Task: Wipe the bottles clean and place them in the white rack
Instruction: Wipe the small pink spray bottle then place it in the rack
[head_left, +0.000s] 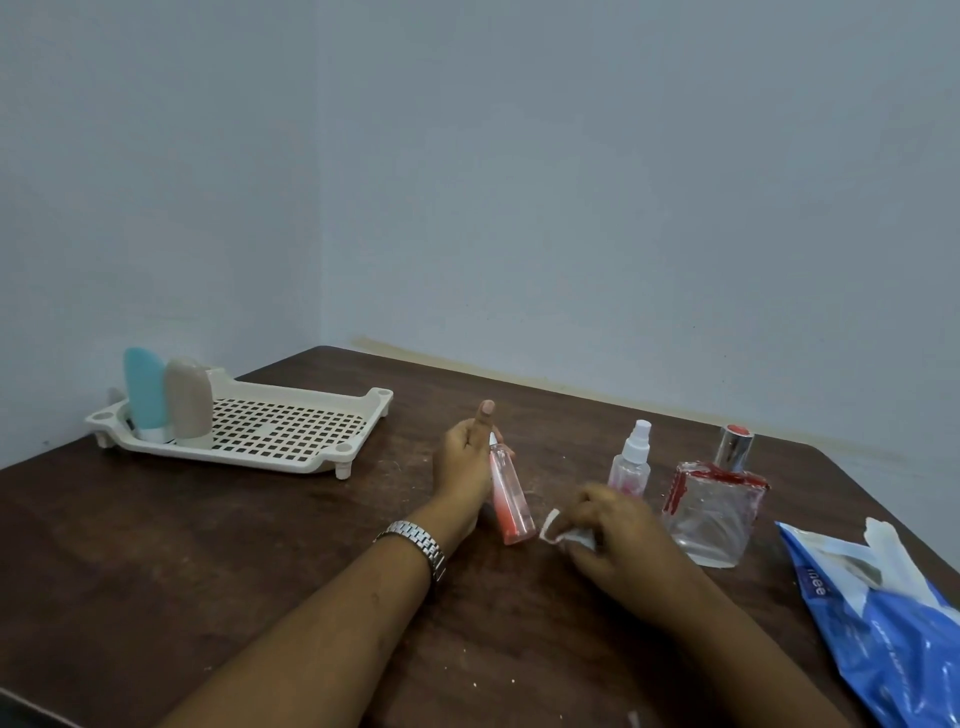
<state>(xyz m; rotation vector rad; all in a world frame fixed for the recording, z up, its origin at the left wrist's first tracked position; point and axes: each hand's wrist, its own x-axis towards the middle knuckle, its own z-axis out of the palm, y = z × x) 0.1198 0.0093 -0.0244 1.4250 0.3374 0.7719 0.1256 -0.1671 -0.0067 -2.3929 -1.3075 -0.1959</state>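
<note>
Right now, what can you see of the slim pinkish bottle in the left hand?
The slim bottle looks like clear plastic, tinted pink, reddest at its lower end. The left hand grips it near the top, hiding most of the cap. It tilts, lower end toward the camera, at the brown table; contact cannot be told.

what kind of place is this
Probably an ordinary room at home: a worn wooden table in a bare wall corner, a white rack, a perfume bottle and a blue plastic pack.

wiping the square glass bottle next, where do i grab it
Probably the square glass bottle by its flat body, pinched front to back, coming from its right: it stands upright, the spray bottle crowds its left, and the cap is narrow.
</note>
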